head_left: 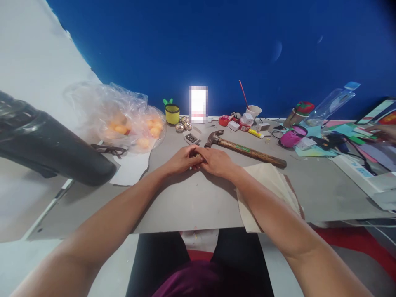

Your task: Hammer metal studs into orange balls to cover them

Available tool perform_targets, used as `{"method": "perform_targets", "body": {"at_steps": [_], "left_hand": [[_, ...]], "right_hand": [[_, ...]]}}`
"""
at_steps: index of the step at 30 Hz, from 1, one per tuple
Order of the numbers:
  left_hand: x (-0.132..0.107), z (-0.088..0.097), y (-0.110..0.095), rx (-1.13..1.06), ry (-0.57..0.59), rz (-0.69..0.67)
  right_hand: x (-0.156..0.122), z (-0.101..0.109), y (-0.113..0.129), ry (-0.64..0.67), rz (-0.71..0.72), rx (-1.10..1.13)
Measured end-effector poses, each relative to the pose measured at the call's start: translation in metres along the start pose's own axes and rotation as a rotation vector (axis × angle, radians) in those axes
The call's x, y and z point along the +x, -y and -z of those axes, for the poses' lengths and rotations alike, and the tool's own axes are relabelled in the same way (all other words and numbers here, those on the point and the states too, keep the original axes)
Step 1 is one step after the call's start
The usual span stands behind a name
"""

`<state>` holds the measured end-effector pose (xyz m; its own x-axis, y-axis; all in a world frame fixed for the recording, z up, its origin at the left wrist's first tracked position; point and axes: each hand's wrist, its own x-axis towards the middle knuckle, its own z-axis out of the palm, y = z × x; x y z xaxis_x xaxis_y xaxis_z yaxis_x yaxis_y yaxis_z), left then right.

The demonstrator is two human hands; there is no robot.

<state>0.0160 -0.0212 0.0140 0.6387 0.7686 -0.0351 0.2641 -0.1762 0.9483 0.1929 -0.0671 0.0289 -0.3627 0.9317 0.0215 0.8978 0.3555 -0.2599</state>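
My left hand (183,159) and my right hand (219,162) meet over the middle of the grey table. Between their curled fingers is a small gold-coloured thing (197,155), mostly hidden, so its full shape does not show. Just beyond the hands lies an open small box (191,137) with dark shiny bits inside. A claw hammer (247,150) with a worn wooden handle rests right of my right hand, its head close to the fingers. Under my right forearm is a folded cream cloth (262,185). Several shiny round balls (184,124) sit behind the box.
A clear bag of orange fruit (136,123), glasses (109,149) and a dark cylinder (62,140) are left. At the back stand a yellow pouch (172,114) and white cup (254,110). Rightward lie a pink pouch (292,137), bottle (335,103) and another person's hand (385,131).
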Motion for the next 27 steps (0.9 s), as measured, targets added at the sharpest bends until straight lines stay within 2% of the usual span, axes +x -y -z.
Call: {"method": "perform_targets", "body": {"at_steps": [7, 13, 18, 27], "left_hand": [[-0.0014, 0.0001, 0.0046, -0.096, -0.009, -0.045], [-0.0009, 0.0035, 0.0072, -0.165, -0.008, -0.028], [0.0005, 0.0011, 0.009, -0.099, -0.079, -0.035], [-0.0018, 0.0032, 0.0036, -0.171, -0.082, 0.013]], "right_hand": [[0.0008, 0.0058, 0.0037, -0.037, -0.025, 0.017], [0.0008, 0.004, 0.0015, -0.073, -0.023, 0.05], [0.0036, 0.0016, -0.0031, -0.075, -0.033, 0.059], [0.0003, 0.0059, 0.002, -0.117, -0.039, 0.072]]}}
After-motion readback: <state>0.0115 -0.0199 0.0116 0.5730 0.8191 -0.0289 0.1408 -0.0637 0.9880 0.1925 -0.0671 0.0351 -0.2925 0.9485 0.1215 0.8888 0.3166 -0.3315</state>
